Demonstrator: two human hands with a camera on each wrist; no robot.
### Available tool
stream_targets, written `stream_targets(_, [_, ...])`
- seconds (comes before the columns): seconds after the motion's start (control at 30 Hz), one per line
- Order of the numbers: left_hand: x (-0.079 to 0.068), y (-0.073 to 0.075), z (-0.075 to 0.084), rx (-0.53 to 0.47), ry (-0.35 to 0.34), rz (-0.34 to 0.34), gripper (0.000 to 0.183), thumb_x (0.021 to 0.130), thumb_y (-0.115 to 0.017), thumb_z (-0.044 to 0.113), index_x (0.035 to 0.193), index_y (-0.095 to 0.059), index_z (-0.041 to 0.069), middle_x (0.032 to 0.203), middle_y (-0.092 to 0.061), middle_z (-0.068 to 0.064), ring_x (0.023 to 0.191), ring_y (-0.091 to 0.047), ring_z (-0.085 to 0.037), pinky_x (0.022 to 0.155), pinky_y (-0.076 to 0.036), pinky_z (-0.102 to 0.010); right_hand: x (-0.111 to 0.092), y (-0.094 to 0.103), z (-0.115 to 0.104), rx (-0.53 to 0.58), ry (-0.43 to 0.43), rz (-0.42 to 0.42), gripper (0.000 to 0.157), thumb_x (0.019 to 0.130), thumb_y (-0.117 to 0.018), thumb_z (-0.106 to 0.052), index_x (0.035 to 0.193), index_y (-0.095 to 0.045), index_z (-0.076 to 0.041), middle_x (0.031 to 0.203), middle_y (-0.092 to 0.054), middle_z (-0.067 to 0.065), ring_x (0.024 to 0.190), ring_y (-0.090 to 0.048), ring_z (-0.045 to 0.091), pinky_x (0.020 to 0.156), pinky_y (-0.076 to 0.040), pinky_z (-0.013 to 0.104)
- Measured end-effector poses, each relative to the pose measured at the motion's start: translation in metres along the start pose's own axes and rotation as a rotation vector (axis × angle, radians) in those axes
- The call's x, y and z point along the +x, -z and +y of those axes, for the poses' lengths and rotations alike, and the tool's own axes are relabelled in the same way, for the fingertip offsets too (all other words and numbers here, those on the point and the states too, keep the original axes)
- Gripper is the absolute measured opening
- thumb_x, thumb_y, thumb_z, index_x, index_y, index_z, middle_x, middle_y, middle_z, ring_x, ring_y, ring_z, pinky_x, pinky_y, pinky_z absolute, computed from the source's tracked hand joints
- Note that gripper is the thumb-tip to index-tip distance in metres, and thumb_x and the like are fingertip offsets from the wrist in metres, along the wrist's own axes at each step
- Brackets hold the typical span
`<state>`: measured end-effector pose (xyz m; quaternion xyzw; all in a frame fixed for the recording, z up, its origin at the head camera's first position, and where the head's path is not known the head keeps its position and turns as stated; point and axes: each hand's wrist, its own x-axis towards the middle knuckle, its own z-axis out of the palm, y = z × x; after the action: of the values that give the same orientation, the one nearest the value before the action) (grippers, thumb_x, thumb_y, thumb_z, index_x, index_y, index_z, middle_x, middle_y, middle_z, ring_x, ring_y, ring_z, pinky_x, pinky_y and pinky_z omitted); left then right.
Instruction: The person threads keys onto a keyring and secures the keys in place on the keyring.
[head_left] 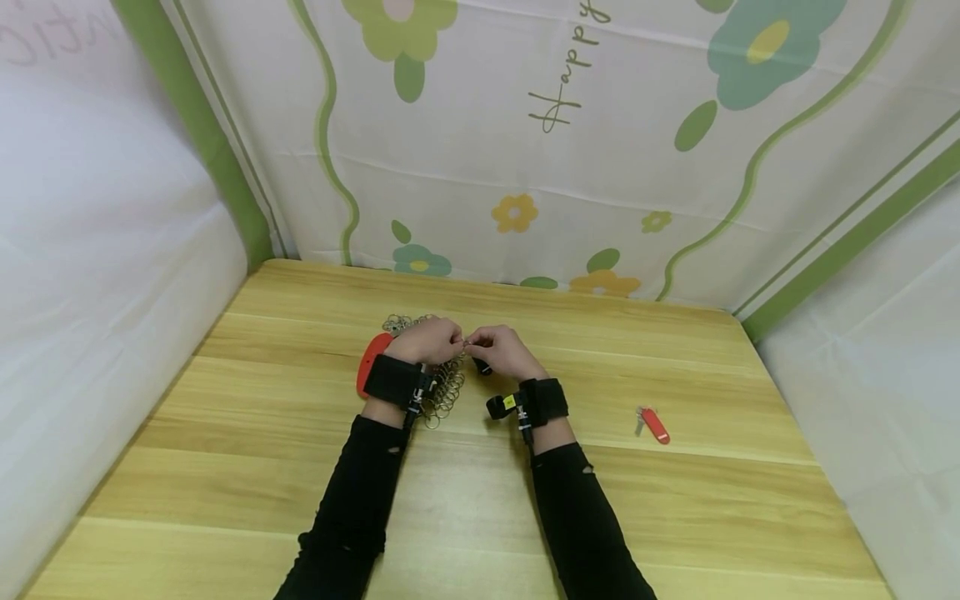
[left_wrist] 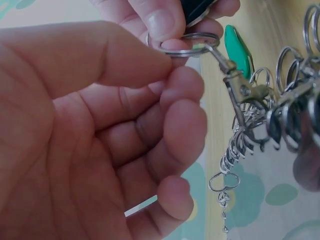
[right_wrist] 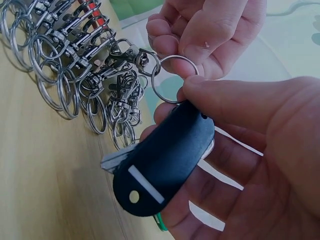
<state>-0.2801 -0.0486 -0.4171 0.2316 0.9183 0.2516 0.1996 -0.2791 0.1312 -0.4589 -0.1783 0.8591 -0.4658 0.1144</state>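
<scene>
Over the middle of the table, my left hand (head_left: pixel 431 337) and right hand (head_left: pixel 506 350) meet at a metal split ring (right_wrist: pixel 153 85). Thumb and forefinger of the left hand pinch one side of the ring. With its thumb and fingers, my right hand pinches the ring where it meets a black key tag (right_wrist: pixel 162 160). A silver key (right_wrist: pixel 117 159) sticks out from behind that tag. One swivel clasp (left_wrist: pixel 242 90) hooks onto the ring in the left wrist view. It belongs to a row of several metal clasps with rings (right_wrist: pixel 60 65), partly hidden under the left arm in the head view.
A red piece (head_left: pixel 371 362) lies beside the left wrist, partly covered. Off to the right on the wooden table (head_left: pixel 712 500) lies a red key tag (head_left: pixel 655 425) with a key. A green tag (left_wrist: pixel 236 50) shows near the clasps. Patterned cloth walls (head_left: pixel 450 150) enclose the table.
</scene>
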Motion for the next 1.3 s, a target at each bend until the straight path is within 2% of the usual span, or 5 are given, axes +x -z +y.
stream_targets(0.17, [0.0, 0.0, 0.0, 0.004, -0.006, -0.005, 0.034, 0.101, -0.044, 0.022, 0.069, -0.049, 0.011, 0.053, -0.04, 0.0, 0.042, -0.04, -0.014, 0.05, -0.038, -0.028, 0.0, 0.0, 0.0, 0.001, -0.011, -0.008, 0.012, 0.094, -0.061, -0.019, 0.093, -0.072, -0.015, 0.094, -0.066, -0.002, 0.085, -0.06, 0.016, 0.074, -0.049, 0.033])
stream_targets(0.4, [0.0, 0.0, 0.0, -0.017, -0.016, 0.01, 0.031, 0.099, -0.048, 0.021, 0.069, -0.049, 0.011, 0.054, -0.041, 0.0, 0.043, -0.043, -0.015, 0.052, -0.039, -0.029, -0.001, 0.002, -0.001, -0.005, -0.019, -0.017, 0.014, 0.095, -0.059, -0.02, 0.098, -0.072, -0.016, 0.095, -0.066, 0.002, 0.078, -0.059, 0.018, 0.068, -0.047, 0.032])
stream_targets(0.6, [0.003, -0.001, -0.003, -0.029, -0.035, 0.047, 0.028, 0.094, -0.054, 0.018, 0.068, -0.047, 0.011, 0.055, -0.039, 0.001, 0.044, -0.04, -0.014, 0.052, -0.036, -0.029, -0.004, 0.005, -0.005, -0.01, -0.006, 0.005, 0.021, 0.098, -0.054, -0.025, 0.094, -0.073, -0.016, 0.07, -0.057, 0.004, 0.055, -0.043, 0.017, 0.057, -0.036, 0.029])
stream_targets(0.83, [0.003, -0.001, -0.002, 0.018, -0.025, 0.075, 0.027, 0.09, -0.054, 0.012, 0.065, -0.045, 0.012, 0.054, -0.037, 0.001, 0.044, -0.036, -0.014, 0.052, -0.033, -0.028, -0.005, 0.006, -0.009, -0.018, -0.03, 0.017, 0.017, 0.095, -0.059, -0.022, 0.09, -0.074, -0.015, 0.084, -0.067, -0.001, 0.075, -0.058, 0.022, 0.067, -0.044, 0.03])
stream_targets(1.3, [0.003, -0.002, -0.002, 0.034, -0.044, 0.102, 0.03, 0.09, -0.056, 0.012, 0.063, -0.043, 0.013, 0.053, -0.035, 0.002, 0.044, -0.034, -0.013, 0.051, -0.03, -0.026, -0.003, 0.001, -0.01, -0.025, -0.065, 0.031, 0.016, 0.094, -0.061, -0.022, 0.087, -0.072, -0.012, 0.081, -0.067, -0.001, 0.076, -0.061, 0.017, 0.068, -0.047, 0.031])
